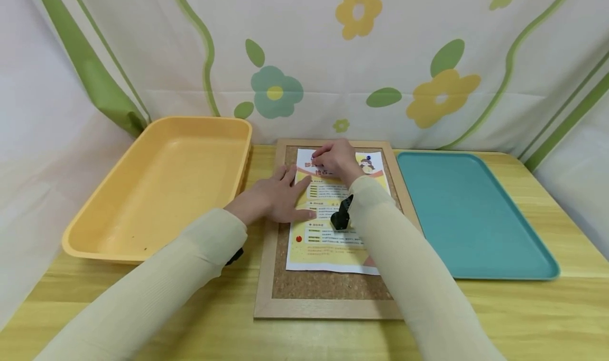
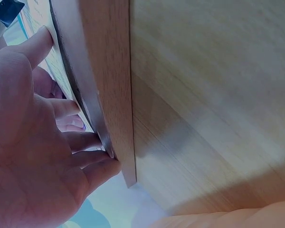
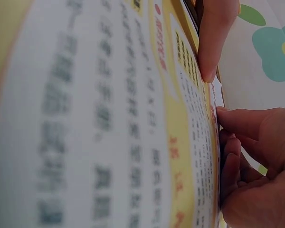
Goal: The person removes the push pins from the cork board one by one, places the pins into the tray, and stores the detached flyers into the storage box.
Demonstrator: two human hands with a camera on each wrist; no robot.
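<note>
The printed poster (image 1: 328,258) was laid on the wood-framed corkboard (image 1: 323,287), its left edge touched by the outspread left hand (image 1: 283,198), nothing being grasped. The right hand (image 1: 337,157) was curled near the poster's top-left corner; whether anything was pinched could not be told.

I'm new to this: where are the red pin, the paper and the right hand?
Red pin (image 1: 298,239): head view, on its rounded top.
Paper (image 1: 320,238): head view, on its printed lower half.
Right hand (image 1: 337,159): head view, on its back.
</note>
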